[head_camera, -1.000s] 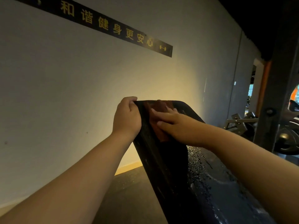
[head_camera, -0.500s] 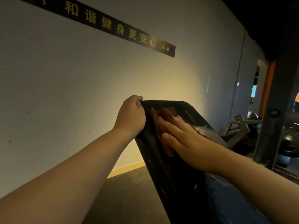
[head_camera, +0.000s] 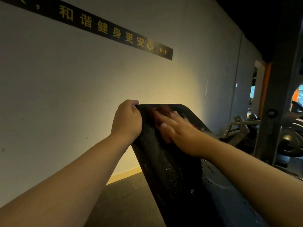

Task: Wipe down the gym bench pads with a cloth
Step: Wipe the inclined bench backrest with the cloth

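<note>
On the far left is a pale wall (head_camera: 49, 95), with a long dark sign (head_camera: 105, 28) of yellow characters running across it up high. Below that, the person's left hand (head_camera: 127, 122) is clenched around the top left corner of the bench pad (head_camera: 167, 161), fingers curled over its upper edge. The black pad is tilted steeply, with its top end near the wall, and its surface glistens with wet drops. Near the top of it lies a reddish-brown cloth (head_camera: 164, 110), blurred and mostly covered. The right hand (head_camera: 178, 130) lies flat on that cloth, fingers straight and together, pressing it to the pad rather than grasping it. A dark floor (head_camera: 124, 202) shows under the left forearm. Further right stand an angled metal frame (head_camera: 237, 126), a thick dark post (head_camera: 278, 112) and a round weight plate (head_camera: 293, 141).
</note>
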Demonstrator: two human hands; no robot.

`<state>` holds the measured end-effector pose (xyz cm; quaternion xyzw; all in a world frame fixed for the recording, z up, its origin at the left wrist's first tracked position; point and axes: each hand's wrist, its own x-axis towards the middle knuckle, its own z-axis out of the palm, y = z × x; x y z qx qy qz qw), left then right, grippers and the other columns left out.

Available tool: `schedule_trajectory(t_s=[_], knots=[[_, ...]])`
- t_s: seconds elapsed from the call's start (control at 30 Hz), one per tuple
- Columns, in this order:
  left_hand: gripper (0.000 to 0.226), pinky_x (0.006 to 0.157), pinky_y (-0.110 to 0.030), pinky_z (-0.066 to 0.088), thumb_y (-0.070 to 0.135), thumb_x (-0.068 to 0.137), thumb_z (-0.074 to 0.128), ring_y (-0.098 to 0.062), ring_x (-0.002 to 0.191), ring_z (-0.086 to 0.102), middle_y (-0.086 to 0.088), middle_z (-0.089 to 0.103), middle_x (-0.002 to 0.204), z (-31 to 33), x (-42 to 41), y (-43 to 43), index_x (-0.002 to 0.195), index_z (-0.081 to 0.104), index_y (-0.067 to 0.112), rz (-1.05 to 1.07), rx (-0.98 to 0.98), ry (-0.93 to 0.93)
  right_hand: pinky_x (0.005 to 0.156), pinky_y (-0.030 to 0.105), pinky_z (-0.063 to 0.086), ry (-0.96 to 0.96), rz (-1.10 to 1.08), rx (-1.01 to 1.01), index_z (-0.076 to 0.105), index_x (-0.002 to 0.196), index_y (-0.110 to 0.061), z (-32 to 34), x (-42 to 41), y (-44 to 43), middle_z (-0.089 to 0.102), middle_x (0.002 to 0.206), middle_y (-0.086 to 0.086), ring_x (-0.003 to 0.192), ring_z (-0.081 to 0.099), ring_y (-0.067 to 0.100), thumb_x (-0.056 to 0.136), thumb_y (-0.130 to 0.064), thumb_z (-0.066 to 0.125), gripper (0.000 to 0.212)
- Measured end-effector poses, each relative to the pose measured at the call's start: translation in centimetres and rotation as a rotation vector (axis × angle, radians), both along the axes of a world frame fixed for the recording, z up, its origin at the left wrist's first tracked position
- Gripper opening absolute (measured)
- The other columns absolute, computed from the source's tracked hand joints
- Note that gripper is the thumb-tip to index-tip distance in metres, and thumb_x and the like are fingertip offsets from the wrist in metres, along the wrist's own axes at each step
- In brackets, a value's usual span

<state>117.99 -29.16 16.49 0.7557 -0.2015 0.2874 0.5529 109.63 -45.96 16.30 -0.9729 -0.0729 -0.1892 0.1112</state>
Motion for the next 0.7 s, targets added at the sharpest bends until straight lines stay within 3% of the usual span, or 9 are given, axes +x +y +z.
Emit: schedule_trajectory(t_s=[0.07,0.13,0.27,0.47,0.6,0.7], knots=[[0.038,0.108,-0.029,0.037,0.017,0.107,0.030,-0.018,0.129,0.046,-0.001,0.052,0.139,-0.1,0.1,0.2,0.137,0.054,0.017,-0.031,0.000,0.012,0.121,0.050,-0.007,0.012,-0.163,0.081,0.006,0.158,-0.042,1.4,2.3,-0.4,-0.005,0.168,-0.001,0.154,-0.010,0.028,0.108,-0.045,0.017,0.051],[0.038,0.108,-0.032,0.040,0.018,0.107,0.029,-0.016,0.126,0.048,0.001,0.054,0.135,-0.1,0.0,0.5,0.135,0.055,0.019,-0.068,-0.009,0.028,0.121,0.053,-0.007,0.012,-0.191,0.092,0.006,0.160,-0.037,2.2,3.4,0.9,-0.005,0.169,0.001,0.153,-0.011,0.032,0.109,-0.044,0.018,0.053],[0.032,0.092,-0.026,0.046,0.019,0.106,0.035,-0.012,0.110,0.056,0.007,0.060,0.118,0.0,0.2,0.7,0.123,0.061,0.023,-0.110,-0.089,0.025,0.121,0.042,-0.010,-0.045,0.068,0.030,0.011,0.159,-0.039,1.2,2.3,4.0,0.001,0.168,-0.008,0.154,-0.010,0.017,0.109,-0.041,0.024,0.052],[0.035,0.108,-0.038,0.044,0.021,0.107,0.032,-0.016,0.121,0.051,0.003,0.056,0.130,-0.2,0.6,0.6,0.131,0.058,0.020,-0.088,-0.017,-0.006,0.121,0.046,-0.008,-0.039,-0.154,0.109,0.007,0.160,-0.037,2.6,4.4,1.9,0.000,0.169,-0.003,0.155,-0.008,0.020,0.107,-0.047,0.014,0.054],[0.037,0.109,-0.032,0.041,0.020,0.107,0.031,-0.017,0.125,0.050,0.001,0.056,0.135,-0.3,1.0,0.7,0.133,0.057,0.019,-0.065,0.071,-0.059,0.122,0.042,-0.006,-0.052,-0.024,0.142,0.010,0.160,-0.032,1.1,1.8,4.1,0.000,0.168,-0.005,0.154,-0.007,0.021,0.108,-0.033,0.020,0.053],[0.037,0.102,-0.024,0.036,0.019,0.108,0.032,-0.019,0.126,0.050,-0.004,0.056,0.136,0.0,0.6,0.8,0.133,0.058,0.014,-0.017,0.202,-0.138,0.123,0.044,0.002,0.105,0.075,0.102,0.008,0.158,-0.041,0.8,-2.5,3.3,-0.001,0.167,-0.013,0.154,-0.004,0.021,0.108,-0.034,0.030,0.056]])
